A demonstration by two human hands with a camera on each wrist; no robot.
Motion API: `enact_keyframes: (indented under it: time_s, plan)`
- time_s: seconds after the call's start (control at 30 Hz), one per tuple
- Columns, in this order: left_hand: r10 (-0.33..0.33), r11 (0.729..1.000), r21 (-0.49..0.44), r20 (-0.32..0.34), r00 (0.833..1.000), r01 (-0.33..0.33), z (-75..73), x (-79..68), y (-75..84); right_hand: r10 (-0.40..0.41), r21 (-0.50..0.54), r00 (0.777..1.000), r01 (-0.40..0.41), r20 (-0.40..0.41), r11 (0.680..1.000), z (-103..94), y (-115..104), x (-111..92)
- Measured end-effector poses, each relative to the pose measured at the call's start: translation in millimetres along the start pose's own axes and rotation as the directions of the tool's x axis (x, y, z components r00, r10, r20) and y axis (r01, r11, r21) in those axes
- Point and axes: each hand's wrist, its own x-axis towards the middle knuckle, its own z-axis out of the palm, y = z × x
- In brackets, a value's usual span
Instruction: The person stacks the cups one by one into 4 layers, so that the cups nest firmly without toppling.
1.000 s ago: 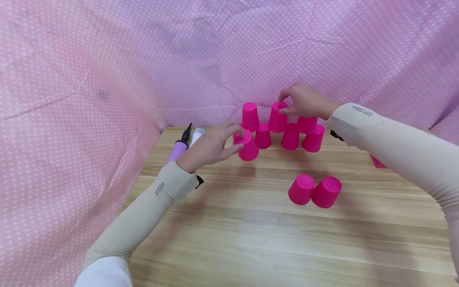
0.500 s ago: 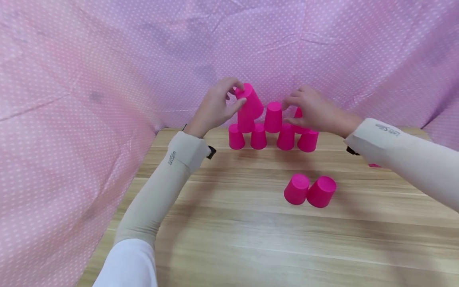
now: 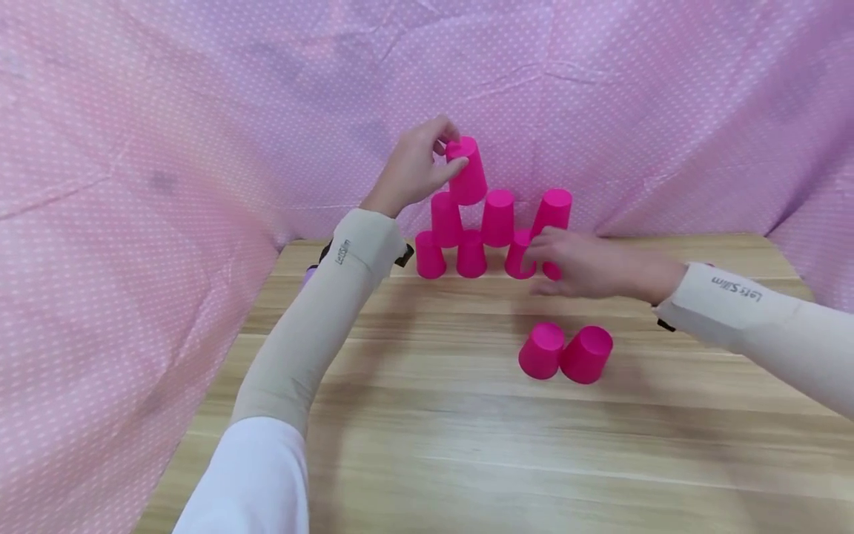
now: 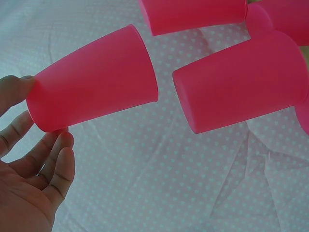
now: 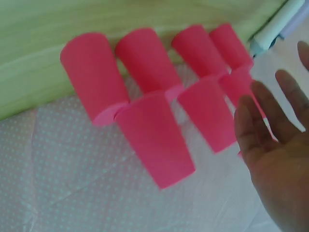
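Note:
My left hand (image 3: 416,163) pinches an upside-down pink cup (image 3: 470,178) near its closed end, high on the left of the stack. In the left wrist view this held cup (image 4: 94,79) is apart from the cup (image 4: 241,82) below it. The stack has a bottom row of several upside-down cups (image 3: 430,256) and three cups (image 3: 498,219) in the row above. With fingers extended, my right hand (image 3: 587,263) is in front of the stack's right end and partly hides it. The right wrist view shows that hand (image 5: 275,140) holding nothing.
Two more upside-down pink cups (image 3: 542,351) stand side by side on the wooden table (image 3: 467,445), nearer than the stack. A pink dotted cloth (image 3: 267,111) hangs behind. My left sleeve mostly hides a purple object (image 3: 309,276); the right wrist view shows a white tube (image 5: 277,24).
My left hand has lifted a cup from the stack's lower left to above the second row. My right hand has left a second-row cup and moved right and down, toward me.

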Motion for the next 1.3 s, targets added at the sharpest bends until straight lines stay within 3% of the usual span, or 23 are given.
enact_keyframes:
  time_s: [0.13,0.33,0.97,1.3]
  plan:
    - [-0.061,0.998,0.014,0.034,0.998,0.06,0.7,6.5,0.7,-0.009,0.027,0.993,0.006,0.12,1.0,12.2,-15.4,-8.0]
    - [-0.106,0.994,0.006,0.072,0.992,0.106,0.3,11.8,3.5,-0.017,0.038,0.979,0.009,0.205,0.999,24.2,-30.9,-19.2]
    - [-0.15,0.989,0.017,0.126,0.981,0.149,5.8,17.1,1.6,-0.024,0.042,0.984,0.017,0.179,0.999,33.7,-31.7,-31.4]
    - [-0.146,0.989,0.004,0.129,0.981,0.147,9.2,18.7,-1.5,0.008,0.046,0.978,-0.018,0.207,0.999,29.9,-32.1,-35.9]
